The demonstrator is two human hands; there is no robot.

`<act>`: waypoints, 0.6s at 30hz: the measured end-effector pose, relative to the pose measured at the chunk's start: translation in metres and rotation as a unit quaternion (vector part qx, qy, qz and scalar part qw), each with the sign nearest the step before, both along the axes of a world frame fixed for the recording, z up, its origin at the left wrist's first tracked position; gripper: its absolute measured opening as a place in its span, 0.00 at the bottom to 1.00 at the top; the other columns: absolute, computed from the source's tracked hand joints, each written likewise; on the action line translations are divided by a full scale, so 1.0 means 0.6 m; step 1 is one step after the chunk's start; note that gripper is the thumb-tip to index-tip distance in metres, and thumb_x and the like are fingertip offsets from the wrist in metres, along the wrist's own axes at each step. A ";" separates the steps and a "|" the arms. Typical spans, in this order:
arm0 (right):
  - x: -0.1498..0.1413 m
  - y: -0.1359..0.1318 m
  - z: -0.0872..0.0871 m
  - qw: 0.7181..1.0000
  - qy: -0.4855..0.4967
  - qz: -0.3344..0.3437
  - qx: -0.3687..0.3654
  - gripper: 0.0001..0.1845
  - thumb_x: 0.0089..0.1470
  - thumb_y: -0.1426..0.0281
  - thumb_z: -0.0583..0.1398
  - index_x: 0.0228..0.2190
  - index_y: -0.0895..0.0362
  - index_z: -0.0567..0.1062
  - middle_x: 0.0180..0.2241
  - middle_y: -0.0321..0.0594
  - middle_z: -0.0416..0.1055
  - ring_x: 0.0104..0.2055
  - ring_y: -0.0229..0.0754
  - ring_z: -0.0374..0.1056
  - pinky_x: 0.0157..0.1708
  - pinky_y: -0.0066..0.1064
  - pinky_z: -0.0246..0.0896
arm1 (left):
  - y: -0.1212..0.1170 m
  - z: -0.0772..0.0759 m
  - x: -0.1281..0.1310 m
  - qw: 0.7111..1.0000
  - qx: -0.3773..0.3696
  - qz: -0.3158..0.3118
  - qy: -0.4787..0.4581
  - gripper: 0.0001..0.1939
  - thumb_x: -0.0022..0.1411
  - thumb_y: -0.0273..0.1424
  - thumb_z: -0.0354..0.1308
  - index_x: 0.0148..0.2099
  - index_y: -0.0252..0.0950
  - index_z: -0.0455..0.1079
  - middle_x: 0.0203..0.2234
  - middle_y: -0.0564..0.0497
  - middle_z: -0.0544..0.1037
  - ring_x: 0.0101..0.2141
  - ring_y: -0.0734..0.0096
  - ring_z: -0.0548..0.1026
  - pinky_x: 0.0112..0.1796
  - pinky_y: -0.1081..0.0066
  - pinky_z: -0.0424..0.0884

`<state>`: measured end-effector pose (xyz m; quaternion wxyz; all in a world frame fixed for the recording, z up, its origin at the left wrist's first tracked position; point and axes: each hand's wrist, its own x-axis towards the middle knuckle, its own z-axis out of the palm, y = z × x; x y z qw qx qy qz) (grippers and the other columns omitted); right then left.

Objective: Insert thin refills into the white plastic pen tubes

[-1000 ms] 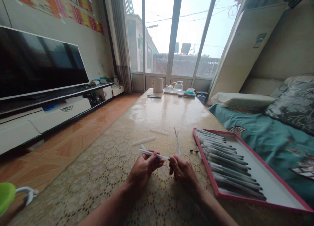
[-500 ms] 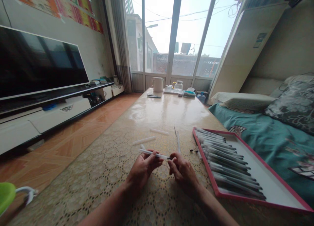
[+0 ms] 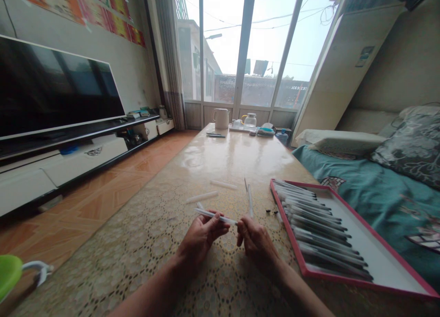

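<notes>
My left hand [image 3: 202,232] pinches a slim whitish pen [image 3: 223,219] between thumb and fingers, above the patterned tabletop. My right hand [image 3: 256,236] is closed around the pen's right end, which its fingers hide. Just beyond my right hand lie a clear pen barrel [image 3: 250,200] and a thin dark-tipped refill [image 3: 245,185]. Two translucent tubes, a nearer one [image 3: 202,197] and a farther one [image 3: 223,184], rest past my left hand. Small black caps [image 3: 268,211] sit to the right of my right hand.
A red-rimmed shallow box [image 3: 388,257] at the right holds many pens [image 3: 326,234] in a row. Along the table's far end stand a beige pitcher [image 3: 221,119], a glass teapot [image 3: 250,120] and a tissue pack [image 3: 265,131]. A green seat [image 3: 9,273] shows at lower left.
My right fingers have closed further over the pen's right end, covering the dark tip that showed there. My left hand has stayed nearly still.
</notes>
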<state>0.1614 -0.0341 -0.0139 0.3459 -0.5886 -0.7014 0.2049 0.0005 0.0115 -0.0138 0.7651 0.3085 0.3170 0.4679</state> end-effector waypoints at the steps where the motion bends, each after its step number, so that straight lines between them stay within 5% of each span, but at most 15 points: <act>1: 0.000 0.000 0.001 1.000 0.001 0.001 -0.003 0.19 0.61 0.61 0.42 0.26 0.55 0.64 0.19 0.35 0.71 0.24 0.36 0.68 0.26 0.23 0.53 | 0.000 0.000 0.000 1.000 0.000 -0.004 0.002 0.10 0.49 0.29 0.64 0.33 0.31 0.67 0.24 0.47 0.78 0.26 0.71 0.77 0.31 0.74 0.73; 6: 0.000 -0.001 0.001 1.000 0.008 0.004 -0.008 0.13 0.60 0.61 0.45 0.34 0.55 0.64 0.20 0.34 0.72 0.23 0.36 0.67 0.25 0.23 0.53 | -0.001 0.003 0.000 1.000 -0.007 0.015 0.001 0.09 0.50 0.28 0.63 0.32 0.30 0.67 0.23 0.48 0.78 0.26 0.72 0.77 0.32 0.73 0.73; 12: 0.000 0.003 -0.006 1.000 0.007 0.004 -0.015 0.19 0.61 0.60 0.42 0.26 0.55 0.63 0.19 0.35 0.71 0.22 0.36 0.67 0.24 0.23 0.53 | -0.001 0.001 0.000 1.000 -0.002 0.002 0.007 0.10 0.50 0.29 0.63 0.32 0.31 0.67 0.24 0.46 0.78 0.25 0.71 0.77 0.30 0.74 0.73; 18: 0.000 0.002 -0.002 1.000 0.007 0.006 -0.002 0.13 0.59 0.62 0.46 0.33 0.55 0.65 0.19 0.33 0.71 0.22 0.36 0.67 0.25 0.23 0.53 | 0.000 0.001 0.001 1.000 -0.009 0.018 -0.003 0.08 0.50 0.27 0.63 0.32 0.31 0.67 0.24 0.49 0.77 0.26 0.72 0.77 0.32 0.73 0.74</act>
